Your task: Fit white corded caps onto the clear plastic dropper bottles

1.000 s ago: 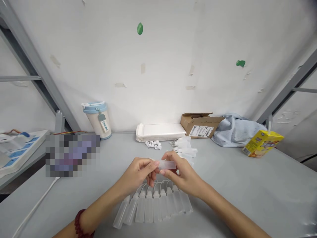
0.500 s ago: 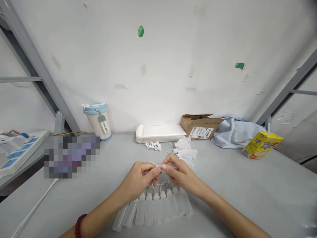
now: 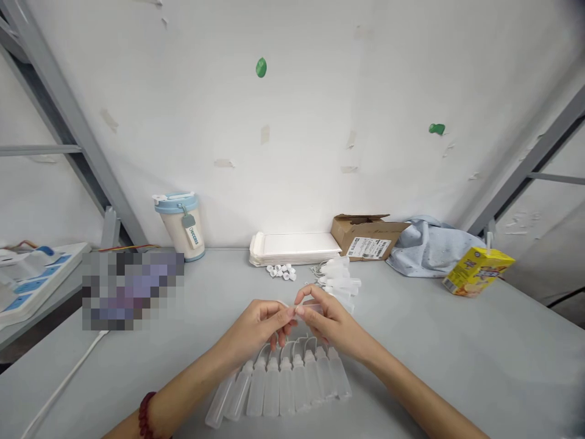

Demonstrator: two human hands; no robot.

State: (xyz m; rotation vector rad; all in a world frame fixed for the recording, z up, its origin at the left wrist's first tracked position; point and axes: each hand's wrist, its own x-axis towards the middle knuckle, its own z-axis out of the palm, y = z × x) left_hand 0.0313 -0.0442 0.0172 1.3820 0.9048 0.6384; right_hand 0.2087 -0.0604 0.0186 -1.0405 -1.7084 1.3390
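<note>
My right hand (image 3: 326,317) is closed around a small translucent plastic bottle (image 3: 313,308), mostly hidden by the fingers. My left hand (image 3: 269,323) is pinched at the left end of that bottle, its fingertips meeting those of the right. What the left fingers grip is too small and covered to make out. Just below the hands, several translucent squeeze bottles (image 3: 273,390) lie side by side in a fanned row, with thin curved white tubes at their necks. Beyond my right hand lies a second group of similar bottles (image 3: 340,283).
Small white caps (image 3: 282,271) lie loose before a stack of white flat boxes (image 3: 297,244). An opened cardboard box (image 3: 370,238), blue cloth (image 3: 429,244) and yellow drink carton (image 3: 478,271) stand to the right. A lidded cup (image 3: 180,225) and power strip (image 3: 41,274) are on the left.
Both hands stay joined at the fingertips, with a small shift of the fingers that shows more of the bottle in my right hand. The view has tilted slightly. The rows of bottles look unchanged.
</note>
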